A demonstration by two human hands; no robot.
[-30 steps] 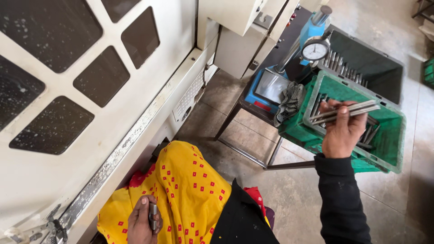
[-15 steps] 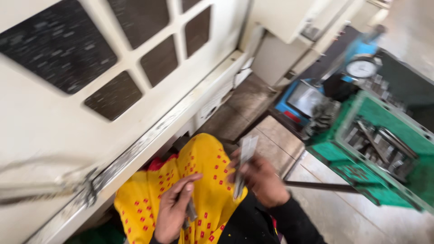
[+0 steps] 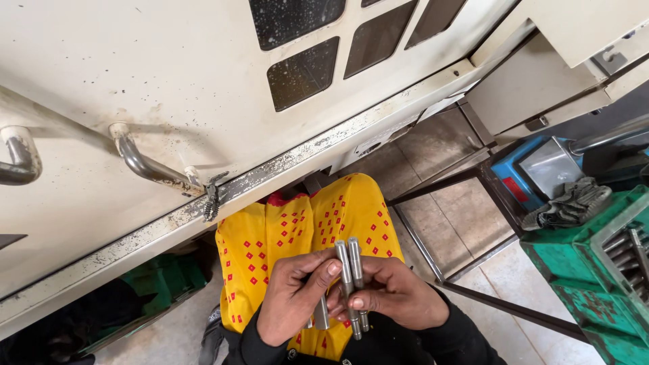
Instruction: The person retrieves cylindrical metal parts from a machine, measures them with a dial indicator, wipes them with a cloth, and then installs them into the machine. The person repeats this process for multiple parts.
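Rods: two grey metal rods [image 3: 353, 284], side by side and touching, upright and tilted slightly, low in the middle of the head view, in front of the yellow cloth.
Right hand: right hand [image 3: 399, 294] grasps both rods; thumb across their lower half, fingers [image 3: 378, 270] curled behind them.
Left hand: left hand [image 3: 291, 301] closed on a short third rod [image 3: 322, 312], which shows below the hand; its thumb tip [image 3: 332, 268] presses on the left rod of the pair.
Hands: touching each other around the rods; dark sleeves [image 3: 466, 338] on both arms.
Cloth: yellow cloth [image 3: 291, 226] with small red squares, on the person's lap, directly behind the hands.
Machine: large cream machine panel [image 3: 135, 81] with dark windows [image 3: 304, 71] above the cloth; bent metal handle [image 3: 145, 165] on its face, worn rail [image 3: 284, 169] along its lower edge.
Crate: green crate [image 3: 581, 277] at the right edge, well apart from the hands, with more metal rods [image 3: 625, 247] lying in it.
Rag: grey rag [image 3: 571, 203] just above the crate, beside a blue box [image 3: 514, 172].
Frame: dark metal frame [image 3: 433, 253] on the floor [image 3: 460, 216] between lap and crate.
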